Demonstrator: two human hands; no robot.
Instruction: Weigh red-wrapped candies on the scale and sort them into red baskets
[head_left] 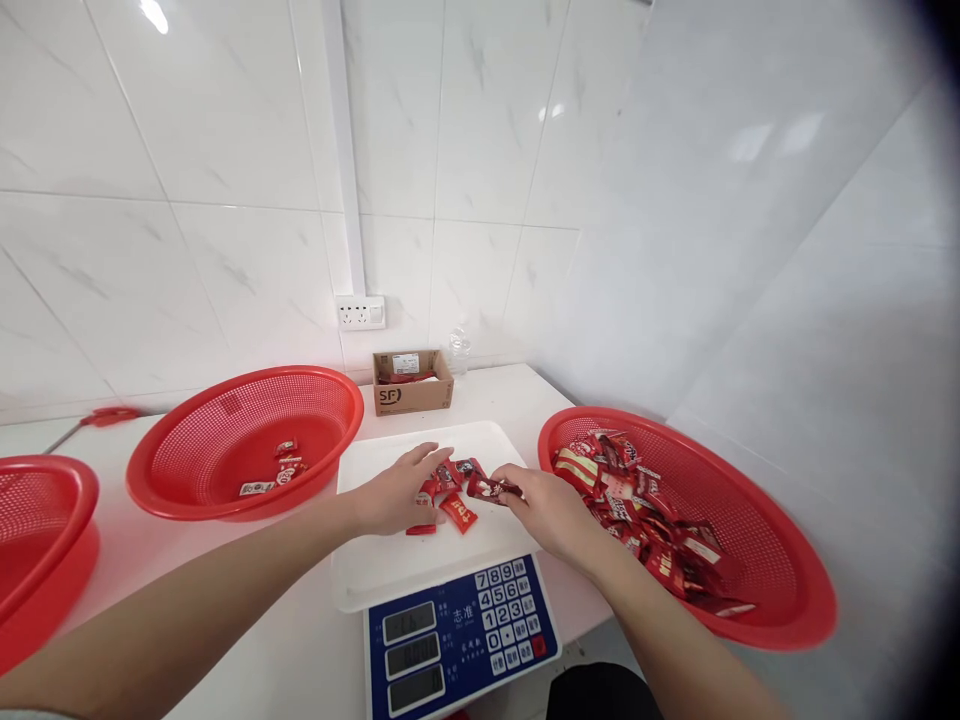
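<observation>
My left hand (pixel 403 490) rests at the left side of a small pile of red snack packets (pixel 445 478), its fingers apart and curved round the pile's edge. My right hand (pixel 546 505) pinches one end of a dark red snack packet (pixel 491 489) on the pile's right side. A bright red packet (pixel 459 512) lies in front, between the two hands. All of these are on the white tray (pixel 390 580) of a weighing scale (pixel 465 630) with a blue keypad panel. Digits on its displays are too faint to read surely.
To the right, a red basket (pixel 814 610) holds many packets. A second red basket (pixel 161 490) with several packets stands left, and another basket (pixel 75 490) is cut off at the left edge. Behind the tray are an SF cardboard box (pixel 412 398) and a clear plastic bottle (pixel 459 350).
</observation>
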